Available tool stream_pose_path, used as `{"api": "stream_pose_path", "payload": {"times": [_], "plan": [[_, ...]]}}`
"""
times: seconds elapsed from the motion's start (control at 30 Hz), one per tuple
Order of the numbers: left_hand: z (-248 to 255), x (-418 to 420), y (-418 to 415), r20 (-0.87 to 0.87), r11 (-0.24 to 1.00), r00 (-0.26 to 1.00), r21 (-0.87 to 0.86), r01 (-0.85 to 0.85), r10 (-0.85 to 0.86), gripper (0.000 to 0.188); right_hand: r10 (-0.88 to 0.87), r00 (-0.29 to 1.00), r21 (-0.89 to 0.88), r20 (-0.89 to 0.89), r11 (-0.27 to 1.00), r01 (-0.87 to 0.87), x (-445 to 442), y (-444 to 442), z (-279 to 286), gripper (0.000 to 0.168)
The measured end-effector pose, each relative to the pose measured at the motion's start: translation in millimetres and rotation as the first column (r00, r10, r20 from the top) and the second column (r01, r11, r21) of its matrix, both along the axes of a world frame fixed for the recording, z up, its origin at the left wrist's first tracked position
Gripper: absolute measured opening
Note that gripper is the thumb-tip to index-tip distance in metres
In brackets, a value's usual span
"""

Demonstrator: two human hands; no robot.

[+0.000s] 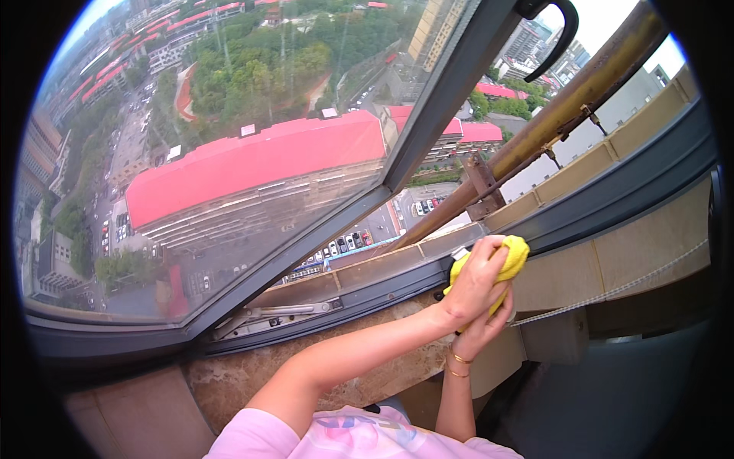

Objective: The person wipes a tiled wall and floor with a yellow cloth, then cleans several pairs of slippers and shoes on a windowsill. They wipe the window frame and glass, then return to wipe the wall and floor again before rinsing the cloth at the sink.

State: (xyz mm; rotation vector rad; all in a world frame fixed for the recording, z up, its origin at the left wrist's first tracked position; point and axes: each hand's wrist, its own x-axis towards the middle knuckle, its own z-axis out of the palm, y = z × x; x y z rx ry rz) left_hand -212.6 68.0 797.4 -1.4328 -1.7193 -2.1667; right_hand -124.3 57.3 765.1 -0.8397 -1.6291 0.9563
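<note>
A yellow cloth (516,255) is bunched between my two hands at the inner edge of the window frame. My left hand (475,287) grips it from above, fingers curled over the fabric. Just below, on the right, my right hand (487,327) holds its lower part, with thin gold-coloured bangles at the wrist. Something small and black shows at the cloth's left side; what it is I cannot tell. The tilted-out window sash (298,246) with its glass pane (275,143) stands to the left of my hands.
A metal window stay (287,312) lies along the dark frame (378,292). Below it runs a brown marble sill (229,378). A black handle (565,40) is at the sash's top. Outside, a rusty yellow pipe (539,137) slants past the opening, high above streets. A beaded cord (619,292) hangs at right.
</note>
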Motion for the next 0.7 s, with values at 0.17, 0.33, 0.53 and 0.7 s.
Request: {"api": "stream_pose_path", "payload": {"times": [0.17, 0.33, 0.53, 0.7], "plan": [[7.2, -2.7, 2.7, -0.032, 0.998, 0.998, -0.04, -0.055, 0.054, 0.038, -0.036, 0.997, 0.036, -0.062, 0.999, 0.038, -12.2, 8.9, -8.6, 0.047], [-27.2, -2.4, -4.1, -0.022, 0.984, 0.992, -0.129, -0.126, 0.124, 0.034, -0.015, 0.997, -0.032, 0.08, 0.999, 0.018, -5.7, 2.9, -33.8, 0.05], [-70.3, -0.9, -10.2, 0.03, 0.95, 0.993, -0.298, -0.099, 0.113, 0.035, 0.075, 0.985, -0.163, 0.154, 0.985, -0.05, 6.3, 3.0, -63.3, 0.047], [-78.1, 2.9, -12.4, 0.105, 0.931, 0.986, -0.354, -0.087, 0.133, 0.036, 0.125, 0.975, -0.213, 0.186, 0.973, -0.084, 6.6, -3.0, -62.0, 0.047]]}}
